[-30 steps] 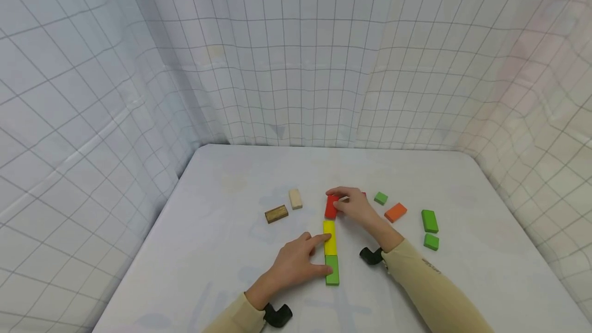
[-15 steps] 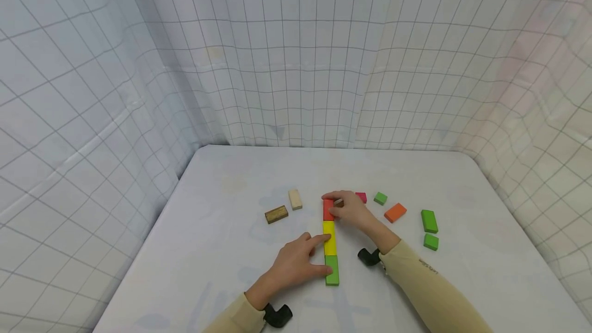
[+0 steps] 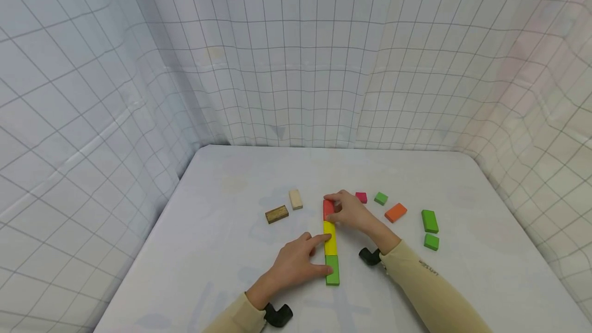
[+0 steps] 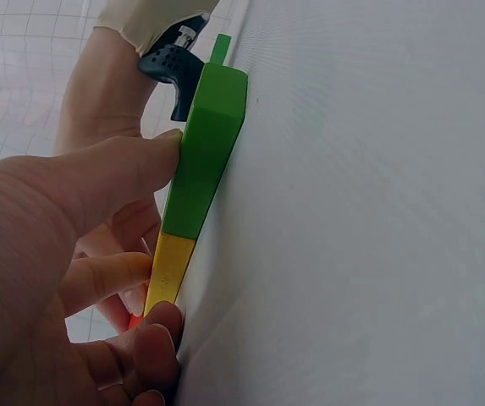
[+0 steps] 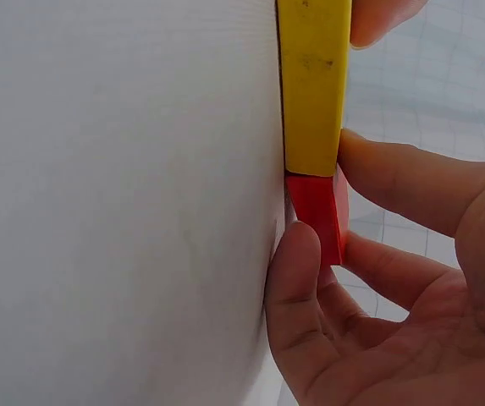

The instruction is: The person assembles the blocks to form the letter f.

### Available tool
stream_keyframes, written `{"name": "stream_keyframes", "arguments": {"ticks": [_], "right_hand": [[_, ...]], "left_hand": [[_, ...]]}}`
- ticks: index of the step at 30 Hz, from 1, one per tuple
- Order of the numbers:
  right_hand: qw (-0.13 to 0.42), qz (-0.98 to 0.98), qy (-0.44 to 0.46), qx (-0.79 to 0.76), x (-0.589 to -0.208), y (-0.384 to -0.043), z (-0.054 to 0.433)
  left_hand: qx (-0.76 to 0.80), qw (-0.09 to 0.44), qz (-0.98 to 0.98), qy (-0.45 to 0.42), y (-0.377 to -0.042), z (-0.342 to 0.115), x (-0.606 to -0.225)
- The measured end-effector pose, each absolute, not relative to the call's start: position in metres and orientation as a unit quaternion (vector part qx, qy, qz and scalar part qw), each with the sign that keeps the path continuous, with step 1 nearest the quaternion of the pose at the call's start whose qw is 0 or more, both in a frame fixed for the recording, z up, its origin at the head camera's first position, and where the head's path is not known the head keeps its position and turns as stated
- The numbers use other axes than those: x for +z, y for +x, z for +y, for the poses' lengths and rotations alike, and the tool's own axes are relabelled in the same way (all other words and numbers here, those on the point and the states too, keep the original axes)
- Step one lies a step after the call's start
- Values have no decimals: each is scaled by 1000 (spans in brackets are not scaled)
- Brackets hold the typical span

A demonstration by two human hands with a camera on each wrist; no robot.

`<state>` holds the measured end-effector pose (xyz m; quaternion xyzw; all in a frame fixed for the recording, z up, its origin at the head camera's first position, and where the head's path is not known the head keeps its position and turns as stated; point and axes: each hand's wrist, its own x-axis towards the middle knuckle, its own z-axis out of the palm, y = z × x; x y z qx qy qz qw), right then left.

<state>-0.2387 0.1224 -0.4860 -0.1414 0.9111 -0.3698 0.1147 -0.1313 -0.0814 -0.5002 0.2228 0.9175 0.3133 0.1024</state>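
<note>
A red block (image 3: 328, 210), a yellow block (image 3: 330, 238) and a green block (image 3: 332, 270) lie end to end in a row on the white table. My left hand (image 3: 296, 261) rests along the row, thumb on the green block and index finger on the yellow one; its other fingers are bent at the row's side. With thumb and fingers my right hand (image 3: 351, 210) holds the red block at the far end. In the right wrist view that thumb (image 5: 403, 169) touches where red meets yellow, and one fingertip (image 5: 297, 254) lies at the red block's side.
Left of the row lie a brown wooden block (image 3: 276, 214) and a cream block (image 3: 295, 199). To the right are a pink block (image 3: 361, 198), an orange block (image 3: 395, 213) and several green blocks, including one long one (image 3: 429, 221). Gridded white curtains (image 3: 296, 66) surround the table (image 3: 185, 271).
My right hand has brought the red block left and nearer, closing its gap with the yellow block; its thumb has since shifted to the joint. My left hand has stayed in place.
</note>
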Motion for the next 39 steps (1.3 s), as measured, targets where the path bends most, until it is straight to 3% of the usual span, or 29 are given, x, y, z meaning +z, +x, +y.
{"name": "stream_keyframes", "arguments": {"ticks": [39], "right_hand": [[106, 924, -165, -328, -484, -236, 125]], "left_hand": [[311, 126, 918, 212, -130, -79, -494]]}}
